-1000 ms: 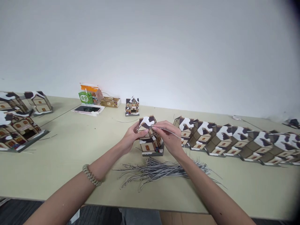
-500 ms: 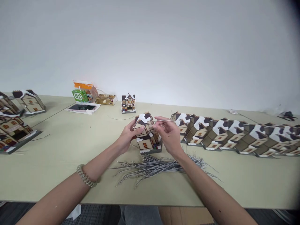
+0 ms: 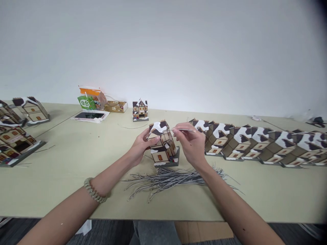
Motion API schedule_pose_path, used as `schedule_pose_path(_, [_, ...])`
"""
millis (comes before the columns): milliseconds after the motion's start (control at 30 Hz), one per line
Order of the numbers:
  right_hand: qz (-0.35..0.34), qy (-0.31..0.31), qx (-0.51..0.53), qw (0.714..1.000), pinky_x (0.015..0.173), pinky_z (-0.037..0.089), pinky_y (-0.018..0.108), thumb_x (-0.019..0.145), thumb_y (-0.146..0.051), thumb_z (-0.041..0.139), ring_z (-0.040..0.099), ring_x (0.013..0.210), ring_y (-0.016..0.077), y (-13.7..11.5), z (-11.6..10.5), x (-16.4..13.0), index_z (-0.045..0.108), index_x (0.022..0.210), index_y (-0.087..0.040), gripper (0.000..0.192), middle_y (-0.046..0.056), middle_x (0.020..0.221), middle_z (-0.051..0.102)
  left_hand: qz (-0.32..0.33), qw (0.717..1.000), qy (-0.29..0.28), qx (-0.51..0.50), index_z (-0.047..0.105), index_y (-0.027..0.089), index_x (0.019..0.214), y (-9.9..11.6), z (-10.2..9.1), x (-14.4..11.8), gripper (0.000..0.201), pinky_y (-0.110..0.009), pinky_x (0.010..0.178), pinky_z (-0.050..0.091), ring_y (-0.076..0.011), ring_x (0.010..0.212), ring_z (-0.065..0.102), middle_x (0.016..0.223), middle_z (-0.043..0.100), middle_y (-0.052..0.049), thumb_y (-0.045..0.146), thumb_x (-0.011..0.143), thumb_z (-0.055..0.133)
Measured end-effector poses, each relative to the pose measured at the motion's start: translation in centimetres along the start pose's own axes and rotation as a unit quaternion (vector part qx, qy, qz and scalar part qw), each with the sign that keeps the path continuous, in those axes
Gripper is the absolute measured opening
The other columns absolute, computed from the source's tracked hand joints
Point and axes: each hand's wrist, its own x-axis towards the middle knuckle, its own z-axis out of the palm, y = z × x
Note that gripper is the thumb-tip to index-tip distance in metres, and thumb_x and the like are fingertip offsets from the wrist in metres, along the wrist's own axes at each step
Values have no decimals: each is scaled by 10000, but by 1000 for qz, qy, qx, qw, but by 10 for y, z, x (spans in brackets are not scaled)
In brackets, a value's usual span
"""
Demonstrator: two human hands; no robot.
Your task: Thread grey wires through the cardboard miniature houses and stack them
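A small model house with a snow-covered dark roof is tilted in front of me, and my left hand grips it from the left, thumb across its wall. My right hand pinches a thin pale wire at the house's upper right. That wire's left end reaches the wall just under the roof; whether it enters an opening I cannot tell. Below both hands lies a loose bundle of grey wires with frayed-looking ends.
A row of similar model houses stands on the right of the table. More houses stand at the left, one small house at the back. A phone, snack packets and a gold box lie near the wall.
My right hand has drawn slightly to the right, away from the house, still pinching the wire. The house has shifted a little right in my left hand.
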Motion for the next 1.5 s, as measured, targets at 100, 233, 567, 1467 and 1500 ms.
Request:
schedule_pose_path(100, [-9, -12, -24, 1000, 573, 506, 257, 843, -266, 597, 614, 702, 124, 3, -6, 4, 647, 806, -193, 96, 27, 801, 653, -12, 1000, -3, -7, 602, 239, 1199, 0, 0, 0, 658, -324, 874, 471, -264, 1077, 598, 1189, 646, -68, 386, 593, 812])
schedule_pose_path(233, [0, -54, -19, 998, 545, 516, 251, 871, -288, 552, 617, 641, 108, 8, -8, 3, 634, 833, -181, 140, 33, 818, 662, -19, 1000, 4, -8, 595, 239, 1207, 0, 0, 0, 653, -312, 843, 489, -267, 1080, 600, 1221, 629, -69, 368, 604, 809])
schedule_pose_path(567, [88, -28, 67, 993, 506, 526, 219, 780, -293, 664, 606, 591, 93, 4, -1, -1, 668, 825, -194, 109, 13, 777, 680, -5, 1000, 4, 3, 624, 248, 1164, 1, 2, -1, 615, -311, 890, 472, -263, 1106, 590, 1231, 629, -53, 364, 592, 816])
schedule_pose_path(1467, [158, 9, 173, 972, 446, 462, 223, 735, -338, 711, 540, 465, 82, -3, 7, -6, 653, 778, -193, 162, -31, 598, 623, -5, 1000, -6, 13, 606, 238, 1172, 2, 3, -1, 589, -309, 927, 434, -256, 1146, 555, 1248, 616, -48, 348, 628, 801])
schedule_pose_path(1500, [154, 15, 179, 972, 441, 454, 221, 742, -330, 706, 536, 457, 79, -3, 7, -6, 649, 767, -194, 149, -36, 590, 616, -2, 1000, -7, 13, 607, 237, 1172, 2, 3, -1, 590, -312, 927, 435, -260, 1145, 555, 1245, 618, -49, 348, 626, 802])
